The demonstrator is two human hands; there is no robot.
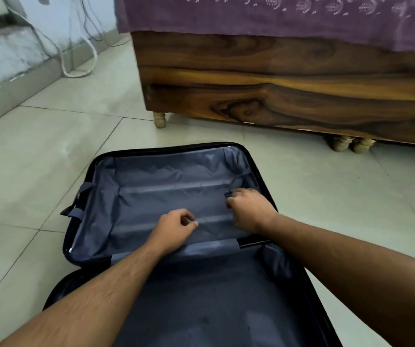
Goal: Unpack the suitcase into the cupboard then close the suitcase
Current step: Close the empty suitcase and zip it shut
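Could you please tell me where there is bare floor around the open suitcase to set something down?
Bare tiles lie left of the suitcase, toward the wall and white cables, and between its far edge and the wooden bed. Tiles to its right are bare too. The far half's lining is crowded: left hand and right hand work there.

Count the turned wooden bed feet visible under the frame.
3: one foot at the bed's left corner, and a pair, foot two and foot three, side by side further right. Others may lie out of view.
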